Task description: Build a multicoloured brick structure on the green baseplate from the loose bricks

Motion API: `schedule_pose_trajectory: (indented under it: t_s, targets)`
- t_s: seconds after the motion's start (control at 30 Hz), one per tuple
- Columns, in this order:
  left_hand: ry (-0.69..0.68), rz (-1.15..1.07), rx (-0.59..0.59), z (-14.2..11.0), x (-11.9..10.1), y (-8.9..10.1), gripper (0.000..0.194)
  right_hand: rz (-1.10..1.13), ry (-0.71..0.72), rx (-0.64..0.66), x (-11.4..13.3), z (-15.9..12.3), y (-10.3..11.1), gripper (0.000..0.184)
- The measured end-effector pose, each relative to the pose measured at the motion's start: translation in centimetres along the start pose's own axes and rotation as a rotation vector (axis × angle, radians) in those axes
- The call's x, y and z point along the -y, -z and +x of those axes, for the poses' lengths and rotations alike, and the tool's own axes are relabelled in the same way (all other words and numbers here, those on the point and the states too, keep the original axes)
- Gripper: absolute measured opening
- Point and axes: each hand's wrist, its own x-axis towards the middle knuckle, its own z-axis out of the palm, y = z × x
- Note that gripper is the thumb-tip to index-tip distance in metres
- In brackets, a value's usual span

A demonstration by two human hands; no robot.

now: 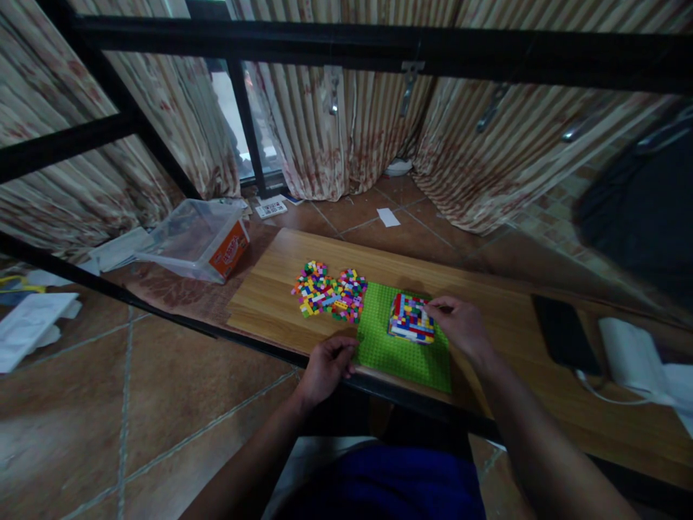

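Observation:
A green studded baseplate lies near the front edge of the wooden table. On it stands a low block structure of mixed-colour toy bricks. My right hand reaches in from the right, its thumb and fingers pinched at the structure's upper right edge. Any brick between those fingertips is too small to make out. My left hand rests by the baseplate's left edge with curled fingers; what they hold, if anything, is hidden. Just beyond it, a loose pile of small coloured bricks spreads over the wood.
A clear plastic bin with an orange label sits left of the table. To the right lie a black phone and a white device with a cable. A black metal bar crosses in front of the curtains.

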Motion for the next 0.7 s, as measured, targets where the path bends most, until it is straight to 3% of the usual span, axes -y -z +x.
schedule_pose_trajectory:
  t_s: [0.33,0.53,0.7]
  targets:
    - [0.010,0.011,-0.009,-0.1,-0.4,-0.2,0.032,0.026,-0.076,0.006,0.3,0.3,-0.1,0.022]
    - [-0.005,0.012,-0.006,0.0,-0.1,-0.1,0.034,0.041,-0.021,0.005,0.2,0.3,-0.1,0.022]
    - [-0.024,0.011,-0.015,0.2,0.3,-0.1,0.033,-0.023,0.005,-0.085,0.5,-0.7,-0.4,0.027]
